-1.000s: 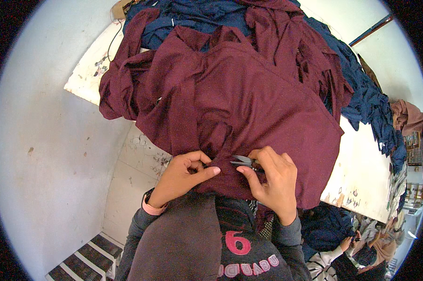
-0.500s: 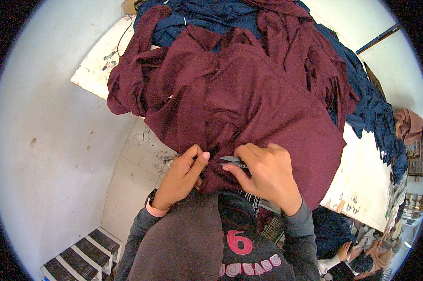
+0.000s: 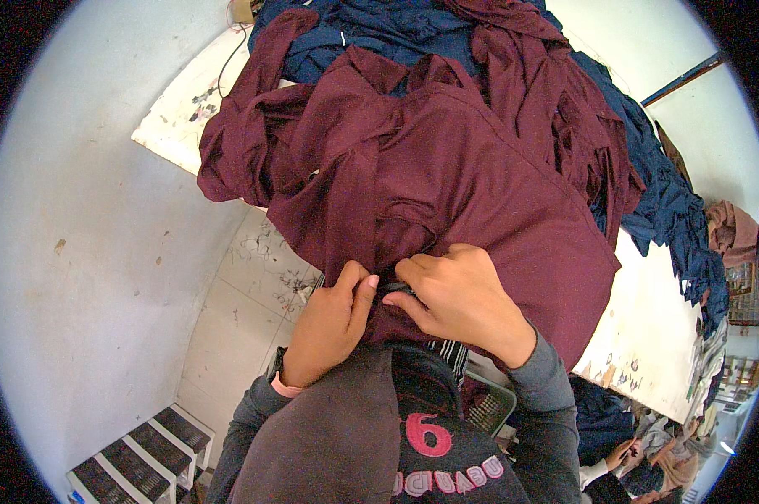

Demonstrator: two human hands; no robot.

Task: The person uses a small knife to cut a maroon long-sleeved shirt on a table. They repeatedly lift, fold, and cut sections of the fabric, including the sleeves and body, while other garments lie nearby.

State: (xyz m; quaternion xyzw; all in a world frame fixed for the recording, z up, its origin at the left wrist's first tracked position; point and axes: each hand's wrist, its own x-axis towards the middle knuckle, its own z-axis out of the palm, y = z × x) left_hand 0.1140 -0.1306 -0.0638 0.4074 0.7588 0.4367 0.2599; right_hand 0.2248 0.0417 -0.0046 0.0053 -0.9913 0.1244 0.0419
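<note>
A maroon garment (image 3: 472, 160) drapes over the white table (image 3: 648, 328) and toward my body. My left hand (image 3: 329, 319) pinches a fold of it near the lower middle of the view. My right hand (image 3: 451, 298) is closed on thread snips (image 3: 396, 289), whose dark blades sit mostly hidden between its fingers and the cloth, close to my left fingertips. The exact point of contact between blades and cloth is hidden.
Navy cloth (image 3: 371, 29) is heaped behind and along the right. A white wall (image 3: 68, 235) stands left, above tiled floor (image 3: 232, 311) and slatted stools (image 3: 136, 454). A co-worker's hand (image 3: 619, 454) shows lower right; a plastic basket (image 3: 493, 403) is below my right arm.
My right hand has moved left and upward with the snips, closing in on my left fingertips, and the blades are now more hidden. My left thumb has tilted upright.
</note>
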